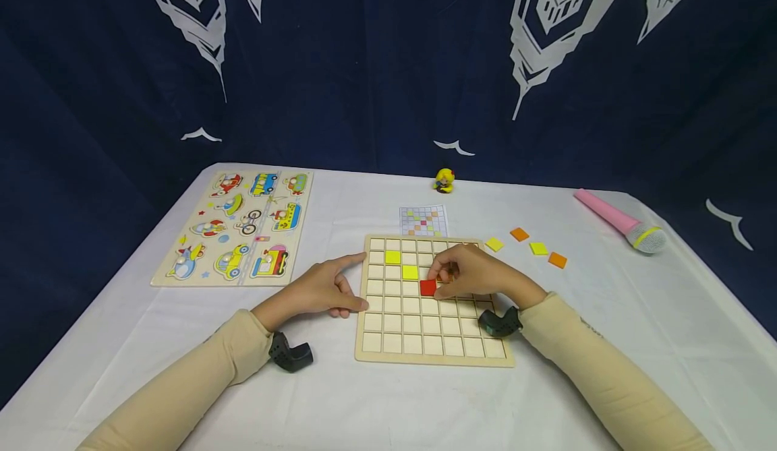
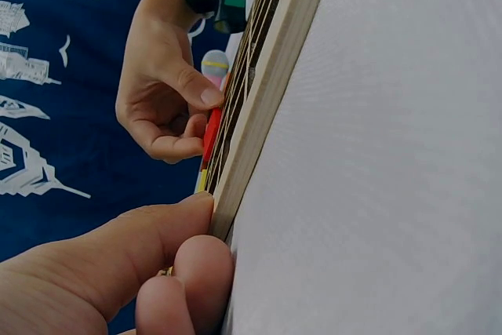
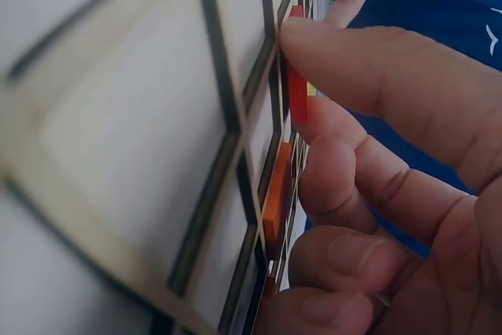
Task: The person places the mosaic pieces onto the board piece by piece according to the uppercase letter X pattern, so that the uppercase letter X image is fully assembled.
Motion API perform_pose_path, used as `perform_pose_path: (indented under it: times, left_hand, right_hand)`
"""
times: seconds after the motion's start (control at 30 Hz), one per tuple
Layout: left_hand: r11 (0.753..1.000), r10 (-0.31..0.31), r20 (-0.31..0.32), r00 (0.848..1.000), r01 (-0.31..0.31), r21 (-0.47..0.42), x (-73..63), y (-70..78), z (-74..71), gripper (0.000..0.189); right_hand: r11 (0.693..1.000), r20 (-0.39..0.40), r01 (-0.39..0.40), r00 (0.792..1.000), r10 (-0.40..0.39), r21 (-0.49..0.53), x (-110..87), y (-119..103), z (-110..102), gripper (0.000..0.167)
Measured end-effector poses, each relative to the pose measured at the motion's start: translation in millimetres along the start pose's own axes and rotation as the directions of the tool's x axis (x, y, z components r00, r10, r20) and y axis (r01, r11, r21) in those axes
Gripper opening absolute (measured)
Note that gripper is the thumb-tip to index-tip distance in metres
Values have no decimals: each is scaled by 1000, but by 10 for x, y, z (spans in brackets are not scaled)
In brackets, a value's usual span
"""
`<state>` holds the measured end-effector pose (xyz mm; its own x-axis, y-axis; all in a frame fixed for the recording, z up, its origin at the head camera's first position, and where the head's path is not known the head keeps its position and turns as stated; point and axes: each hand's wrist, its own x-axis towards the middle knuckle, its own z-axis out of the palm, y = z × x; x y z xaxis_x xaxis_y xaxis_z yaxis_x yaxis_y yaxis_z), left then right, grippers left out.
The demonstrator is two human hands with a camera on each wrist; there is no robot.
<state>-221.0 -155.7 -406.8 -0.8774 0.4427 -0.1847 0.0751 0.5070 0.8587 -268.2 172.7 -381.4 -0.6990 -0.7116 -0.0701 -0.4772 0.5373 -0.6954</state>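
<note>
A wooden grid board (image 1: 388, 356) lies flat on the table between both hands. My right hand (image 1: 476, 276) pinches a red square tile (image 1: 427, 288) between thumb and fingers over the middle of the grid. In the right wrist view the red tile (image 3: 298, 68) sits right at the grid lines, and an orange tile (image 3: 276, 202) lies in a cell under the curled fingers. Two yellow tiles (image 1: 392, 257) rest in cells at the upper left. My left hand (image 1: 318, 290) spreads its index finger and thumb against the board's left edge, its other fingers folded.
Behind the board lies a printed colour pattern card (image 1: 423, 220). Loose yellow and orange tiles (image 1: 538, 249) are scattered to its right. A vehicle puzzle board (image 1: 243, 228) lies at the left, a pink toy microphone (image 1: 619, 220) at the right, a small yellow-haired figurine (image 1: 444, 181) at the back.
</note>
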Motion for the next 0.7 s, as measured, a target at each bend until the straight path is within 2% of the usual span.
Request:
perform_pose_path:
  times: [0.33, 0.7]
  left_hand:
    - [1000, -9, -5, 1000, 9, 10, 1, 18, 4, 99]
    - [1000, 1, 1, 1000, -1, 5, 6, 0, 3, 99]
  right_hand:
    - [1000, -2, -14, 1000, 14, 1, -45, -42, -69, 17]
    - [998, -82, -24, 996, 29, 59, -262, 120, -316, 10]
